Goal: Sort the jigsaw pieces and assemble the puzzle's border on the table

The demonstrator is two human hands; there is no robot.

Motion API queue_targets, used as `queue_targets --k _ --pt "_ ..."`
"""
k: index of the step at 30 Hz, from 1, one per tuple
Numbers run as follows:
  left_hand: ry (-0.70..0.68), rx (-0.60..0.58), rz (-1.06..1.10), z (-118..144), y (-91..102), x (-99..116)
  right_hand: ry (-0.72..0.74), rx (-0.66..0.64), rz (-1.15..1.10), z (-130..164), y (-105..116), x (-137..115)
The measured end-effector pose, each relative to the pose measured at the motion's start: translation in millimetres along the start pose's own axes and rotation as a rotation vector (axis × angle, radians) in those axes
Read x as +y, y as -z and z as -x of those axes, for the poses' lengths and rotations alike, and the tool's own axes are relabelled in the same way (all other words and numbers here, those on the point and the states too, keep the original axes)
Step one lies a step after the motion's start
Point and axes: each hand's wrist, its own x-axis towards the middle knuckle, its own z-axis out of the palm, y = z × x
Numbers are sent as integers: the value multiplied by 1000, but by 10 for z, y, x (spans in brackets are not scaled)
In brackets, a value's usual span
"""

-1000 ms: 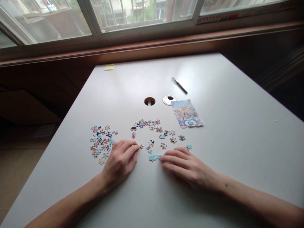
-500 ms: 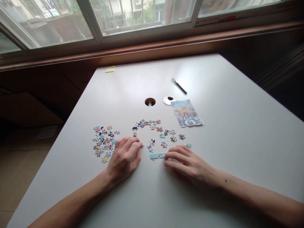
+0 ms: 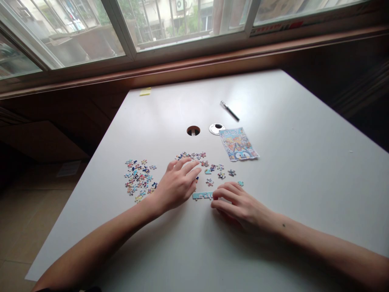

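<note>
My left hand point(image 3: 179, 180) hovers over the middle of the table with its fingers spread, just short of the arc of loose puzzle pieces point(image 3: 194, 155); it hides some of them. My right hand point(image 3: 235, 200) rests with curled fingers at the right end of a joined strip of light-blue puzzle pieces point(image 3: 199, 196), covering that end. Whether its fingertips pinch a piece is hidden. Several single pieces, such as a pinkish puzzle piece point(image 3: 209, 182), lie beyond the strip. A denser pile of puzzle pieces point(image 3: 138, 178) spreads to the left of my left hand.
A colourful picture sheet point(image 3: 239, 144) lies beyond the pieces on the white table point(image 3: 170, 251). Behind it are a black pen point(image 3: 230, 111), a round metal cover point(image 3: 216, 129) and a cable hole point(image 3: 193, 130). A yellow sticky note point(image 3: 145, 91) marks the far left corner.
My left hand has moved right and away from me, from beside the left pile to the middle pieces, and its fingers have spread. My right hand has stayed at the strip.
</note>
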Motion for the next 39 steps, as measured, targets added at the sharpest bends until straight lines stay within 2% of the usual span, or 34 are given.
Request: queue_targets --k 4,8,12,15,20,24,28,32,39 --pt "-53 -65 -37 -127 -91 96 21 12 26 -3 -5 14" --pt "-53 -69 -53 -59 -140 190 33 8 38 -1 -22 33" --pt "-62 -59 -24 2 -83 231 35 10 32 2 -29 35" --pt "-52 -58 24 21 19 173 30 13 22 6 -35 34" --pt "21 -56 22 134 177 -118 24 -9 -4 11 -51 45" --pt "59 72 45 353 140 -273 34 -11 -7 4 -29 41" --pt "53 229 49 545 8 -260 80 -55 -2 -11 11 20" --pt "38 248 53 595 -58 -237 138 -112 30 -10 22 14" --pt "9 241 84 552 -85 -235 172 -131 25 -10 9 10"
